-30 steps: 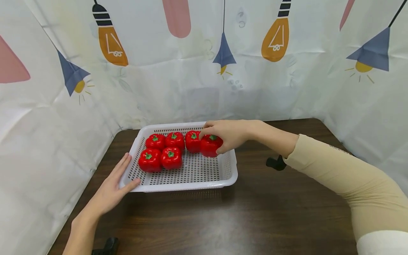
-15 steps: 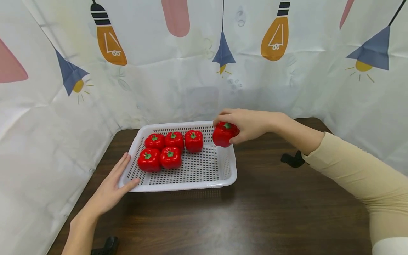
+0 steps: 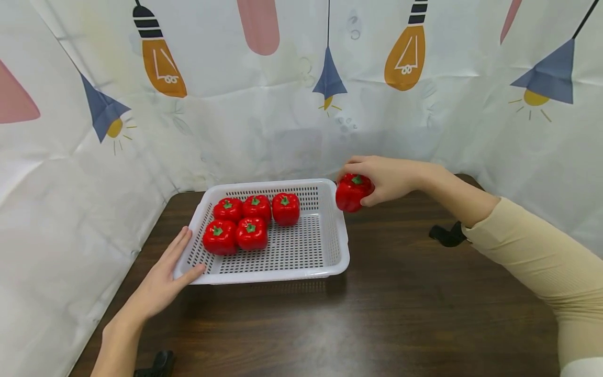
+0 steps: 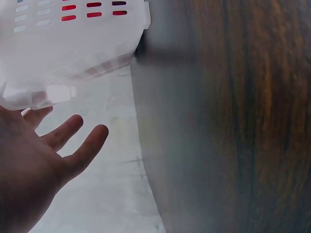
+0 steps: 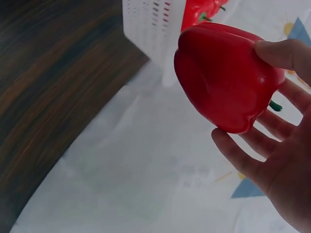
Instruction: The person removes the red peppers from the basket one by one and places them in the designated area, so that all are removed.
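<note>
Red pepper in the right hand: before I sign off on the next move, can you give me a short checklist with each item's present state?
1. Grip on the held pepper: ok; the thumb and fingers of the right hand are around it.
2. Left hand at the basket: ok; its thumb lies over the near left corner, fingers extended.
3. Basket upright: ok; its open side faces up.
4. Other five peppers inside the basket: ok; grouped toward the left, stems up.
5. Held pepper clear of the basket's right rim: cannot tell; they overlap in the head view.
</note>
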`<state>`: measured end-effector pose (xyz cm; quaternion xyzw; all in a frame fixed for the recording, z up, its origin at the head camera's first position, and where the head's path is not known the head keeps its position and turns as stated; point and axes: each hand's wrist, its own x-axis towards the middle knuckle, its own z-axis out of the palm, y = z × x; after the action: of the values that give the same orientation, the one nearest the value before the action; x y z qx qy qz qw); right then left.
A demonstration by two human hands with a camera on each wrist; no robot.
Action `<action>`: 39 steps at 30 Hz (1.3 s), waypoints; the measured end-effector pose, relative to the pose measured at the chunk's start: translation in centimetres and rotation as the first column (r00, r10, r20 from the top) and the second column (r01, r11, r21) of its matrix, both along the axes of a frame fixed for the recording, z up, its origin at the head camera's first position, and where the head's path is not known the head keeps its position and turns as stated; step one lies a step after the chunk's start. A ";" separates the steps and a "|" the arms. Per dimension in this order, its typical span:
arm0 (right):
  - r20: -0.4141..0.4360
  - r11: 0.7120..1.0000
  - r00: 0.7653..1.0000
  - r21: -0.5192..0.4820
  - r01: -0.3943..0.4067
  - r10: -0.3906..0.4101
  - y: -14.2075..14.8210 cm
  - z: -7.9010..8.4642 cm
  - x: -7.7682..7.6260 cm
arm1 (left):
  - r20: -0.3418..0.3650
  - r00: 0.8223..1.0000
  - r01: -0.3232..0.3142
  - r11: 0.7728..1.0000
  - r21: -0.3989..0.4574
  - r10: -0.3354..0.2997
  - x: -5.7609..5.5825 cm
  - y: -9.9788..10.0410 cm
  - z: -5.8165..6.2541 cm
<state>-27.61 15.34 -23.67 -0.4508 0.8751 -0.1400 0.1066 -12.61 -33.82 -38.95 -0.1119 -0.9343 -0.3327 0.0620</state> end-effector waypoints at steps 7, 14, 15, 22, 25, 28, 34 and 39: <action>0.034 1.000 0.999 -0.011 0.024 -0.024 1.6 -1.3 -1.0 | -0.004 1.000 -0.003 1.000 -0.007 0.003 0.2 -0.1 -0.2; 0.067 0.998 0.996 -0.003 0.064 -0.064 3.0 -2.8 -2.0 | -0.013 1.000 0.000 1.000 -0.004 0.000 0.1 -0.2 -0.3; 0.068 0.997 0.995 -0.001 0.071 -0.070 3.2 -3.0 -2.2 | -0.012 1.000 0.002 1.000 0.001 -0.002 0.1 -0.2 -0.3; 0.117 0.996 0.990 -0.015 0.085 -0.083 4.4 -5.1 -2.8 | -0.020 1.000 0.016 1.000 0.014 -0.015 0.2 -0.2 -0.3; 0.137 0.996 0.987 -0.022 0.091 -0.087 4.8 -6.0 -3.0 | -0.021 1.000 0.015 1.000 0.012 -0.015 0.2 -0.2 -0.3; 0.148 0.995 0.985 -0.026 0.097 -0.092 5.2 -6.8 -3.3 | -0.017 1.000 0.013 1.000 0.012 -0.013 0.2 -0.2 -0.2; 0.185 0.993 0.976 -0.012 0.120 -0.116 5.7 -8.3 -3.7 | -0.006 1.000 0.006 1.000 0.015 -0.006 0.2 -0.2 -0.2; 0.182 0.993 0.977 -0.003 0.116 -0.113 5.7 -9.3 -4.1 | 0.003 1.000 0.006 1.000 0.024 -0.006 0.1 -0.1 -0.2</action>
<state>-31.73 21.05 -32.93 -0.3857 0.8852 -0.1925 0.1747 -12.52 -33.93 -39.11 -0.1136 -0.9300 -0.3443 0.0607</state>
